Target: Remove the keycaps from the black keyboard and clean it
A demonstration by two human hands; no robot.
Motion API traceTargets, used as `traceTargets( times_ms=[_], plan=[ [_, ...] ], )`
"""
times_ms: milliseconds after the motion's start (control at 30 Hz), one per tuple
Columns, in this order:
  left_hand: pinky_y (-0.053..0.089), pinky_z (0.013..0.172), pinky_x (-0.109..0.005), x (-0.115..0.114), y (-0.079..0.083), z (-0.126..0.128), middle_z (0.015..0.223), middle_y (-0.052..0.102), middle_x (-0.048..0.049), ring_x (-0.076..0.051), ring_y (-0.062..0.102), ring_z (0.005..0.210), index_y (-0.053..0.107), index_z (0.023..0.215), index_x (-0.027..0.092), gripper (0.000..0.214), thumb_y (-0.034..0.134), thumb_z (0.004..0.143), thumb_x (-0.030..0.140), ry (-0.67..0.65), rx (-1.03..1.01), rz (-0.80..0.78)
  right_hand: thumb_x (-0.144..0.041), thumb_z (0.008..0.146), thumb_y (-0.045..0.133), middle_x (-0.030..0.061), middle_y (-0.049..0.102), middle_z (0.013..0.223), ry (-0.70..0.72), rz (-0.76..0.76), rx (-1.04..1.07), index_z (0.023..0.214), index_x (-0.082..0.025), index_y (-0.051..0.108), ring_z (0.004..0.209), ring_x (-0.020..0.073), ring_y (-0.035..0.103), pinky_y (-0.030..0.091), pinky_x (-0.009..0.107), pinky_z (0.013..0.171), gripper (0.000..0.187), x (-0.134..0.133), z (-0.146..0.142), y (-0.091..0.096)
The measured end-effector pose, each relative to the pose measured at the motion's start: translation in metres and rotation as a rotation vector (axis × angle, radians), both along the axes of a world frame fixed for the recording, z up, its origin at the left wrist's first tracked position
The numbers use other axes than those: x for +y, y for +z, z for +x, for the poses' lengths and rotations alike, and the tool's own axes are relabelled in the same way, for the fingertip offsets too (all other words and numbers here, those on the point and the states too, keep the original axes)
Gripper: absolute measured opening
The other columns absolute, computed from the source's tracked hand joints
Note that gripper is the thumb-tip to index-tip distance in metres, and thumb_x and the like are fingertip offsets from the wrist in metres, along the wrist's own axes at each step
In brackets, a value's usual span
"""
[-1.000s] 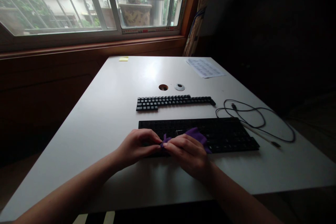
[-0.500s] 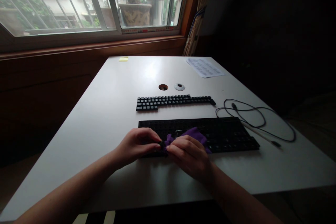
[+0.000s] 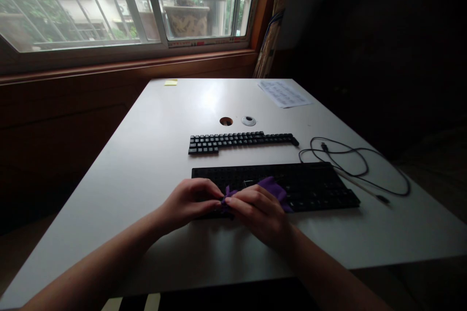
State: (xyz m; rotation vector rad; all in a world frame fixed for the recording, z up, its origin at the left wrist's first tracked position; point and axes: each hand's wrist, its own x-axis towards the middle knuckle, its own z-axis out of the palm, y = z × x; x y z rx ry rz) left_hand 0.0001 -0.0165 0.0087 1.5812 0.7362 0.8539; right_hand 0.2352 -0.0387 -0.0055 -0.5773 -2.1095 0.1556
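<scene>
1. The left hand (image 3: 189, 201) was above the near left part of the desk's black keyboard (image 3: 317, 184); its thumb and forefinger were clamped at the tips on the bunched end of a purple cloth (image 3: 273, 189), and whether some small piece was wrapped inside, I could not tell
2. The right hand (image 3: 260, 211) had its thumb and fingers closed together on the same cloth, the loose part spreading out over the keyboard behind its knuckles; probably it was gathered so that only a small, firm fold met the left fingertips
3. The keyboard lay flat directly beneath both hands, perhaps to keep the work close to the body, and a thin wire piece (image 3: 250, 183) was on it, just beyond the right hand
4. Behind it, detached black keycaps (image 3: 233, 141) stood in tight rows on the white desk (image 3: 146, 146), seemingly arranged so to preserve their order
5. A USB cable (image 3: 368, 167) was loosely looped at the right, probably to leave the hands free space
</scene>
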Motion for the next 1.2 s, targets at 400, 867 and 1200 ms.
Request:
traceTargets(
  times_ms=[400, 867, 1200],
  plan=[
    [0.055, 0.072, -0.026, -0.0019, 0.0013, 0.0014, 0.089, 0.074, -0.0090, -0.018, 0.068, 0.080, 0.073, 0.091, 0.012, 0.016, 0.075, 0.083, 0.025, 0.003, 0.044, -0.026, -0.006, 0.087, 0.066, 0.0056, 0.071, 0.100, -0.019, 0.063, -0.078, 0.125, -0.017, 0.063, 0.087, 0.0158, 0.064, 0.058, 0.031, 0.078, 0.040, -0.0008, 0.0023, 0.0028],
    [0.056, 0.068, -0.025, -0.0025, 0.0048, -0.0012, 0.090, 0.072, -0.0091, -0.016, 0.068, 0.077, 0.072, 0.091, 0.011, 0.017, 0.079, 0.079, 0.021, 0.017, -0.113, -0.195, -0.004, 0.082, 0.070, 0.0050, 0.070, 0.093, -0.019, 0.090, -0.077, 0.114, -0.014, 0.066, 0.084, 0.0152, 0.063, 0.057, 0.030, 0.076, 0.034, -0.0023, 0.0058, 0.0002],
    [0.056, 0.067, -0.025, -0.0020, 0.0030, -0.0002, 0.090, 0.072, -0.0093, -0.016, 0.067, 0.076, 0.072, 0.092, 0.011, 0.018, 0.078, 0.080, 0.022, 0.019, -0.099, -0.150, -0.004, 0.084, 0.068, 0.0042, 0.069, 0.095, -0.067, 0.052, 0.071, 0.123, -0.021, 0.064, 0.085, 0.0151, 0.065, 0.058, 0.029, 0.074, 0.043, -0.0019, 0.0030, 0.0061]
  ],
)
